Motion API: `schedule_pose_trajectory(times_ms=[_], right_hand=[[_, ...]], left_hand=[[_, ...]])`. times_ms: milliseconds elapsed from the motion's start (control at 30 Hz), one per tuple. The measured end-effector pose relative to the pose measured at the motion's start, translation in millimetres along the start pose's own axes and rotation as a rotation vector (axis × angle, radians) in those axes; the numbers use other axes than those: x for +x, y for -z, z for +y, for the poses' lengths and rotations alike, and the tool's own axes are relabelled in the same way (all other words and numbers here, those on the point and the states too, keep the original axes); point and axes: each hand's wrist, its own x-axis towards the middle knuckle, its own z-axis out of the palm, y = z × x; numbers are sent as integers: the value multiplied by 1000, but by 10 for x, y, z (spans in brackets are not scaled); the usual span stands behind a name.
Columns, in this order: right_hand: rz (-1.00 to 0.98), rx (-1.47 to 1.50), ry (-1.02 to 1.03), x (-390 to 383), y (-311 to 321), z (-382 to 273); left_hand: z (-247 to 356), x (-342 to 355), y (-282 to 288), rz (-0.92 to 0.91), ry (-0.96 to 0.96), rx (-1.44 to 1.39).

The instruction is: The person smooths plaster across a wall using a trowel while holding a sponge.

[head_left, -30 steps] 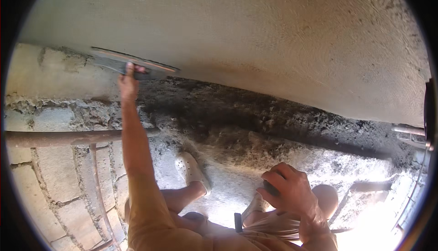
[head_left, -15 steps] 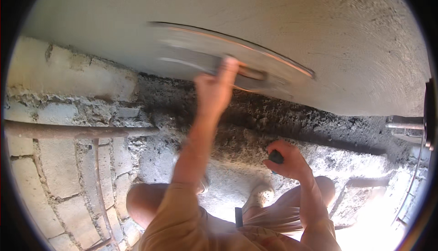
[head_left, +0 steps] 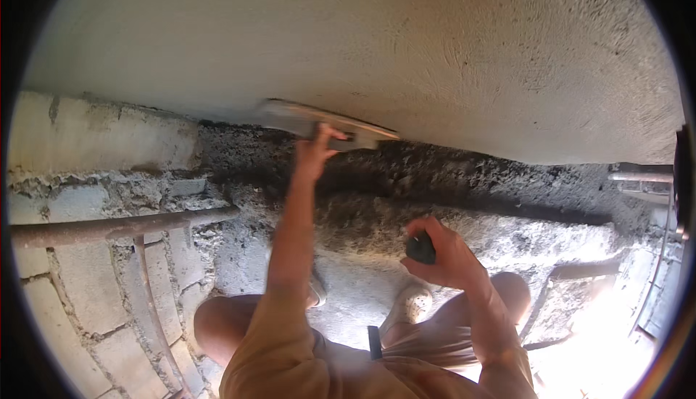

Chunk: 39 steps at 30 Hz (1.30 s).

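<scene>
My left hand (head_left: 315, 151) is closed on the handle of a long flat trowel (head_left: 367, 135), whose blade lies against the lower edge of a grey plastered surface (head_left: 435, 51). Dark, rough masonry (head_left: 471, 171) runs just below that edge. Lower and to the right, my right hand (head_left: 446, 258) is wrapped round a dark, rounded object (head_left: 420, 247); its full shape is hidden by the fingers.
A rusty horizontal pipe (head_left: 116, 229) and thinner upright pipe cross pale block masonry (head_left: 87, 294) at left. Metal bars (head_left: 641, 176) stick out at right. My knees and pale perforated clogs (head_left: 413, 301) are below on rough ground, with glare at lower right.
The trowel and my left hand went right along the surface, then back slightly left and lower in view. My right hand has risen from its lower position, still holding the dark object.
</scene>
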Motion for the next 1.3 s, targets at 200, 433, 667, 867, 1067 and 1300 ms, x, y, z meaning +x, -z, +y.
schedule_pose_trajectory(times_ms=[200,433,667,867,1067,1300], right_hand=[[54,239,197,358,-75,-71],[88,-197,316,511,-742,-25],[7,-307,392,624,-650,92],[-413,-513,271,878,-642,115],[-550,-483,360,1073,-781,268],[-661,-438,-208,1207,-397,480]], left_hand=[[460,-989,-1249,-69,252,-371],[-152,-1784,-649,-364,350,-1231],[-124,-1894,-472,-93,379,-1138],[-223,-1919,-350,-200,425,-1018],[-310,-2134,-307,-105,471,-1019],[-221,-2554,-181,-192,-74,-1608]])
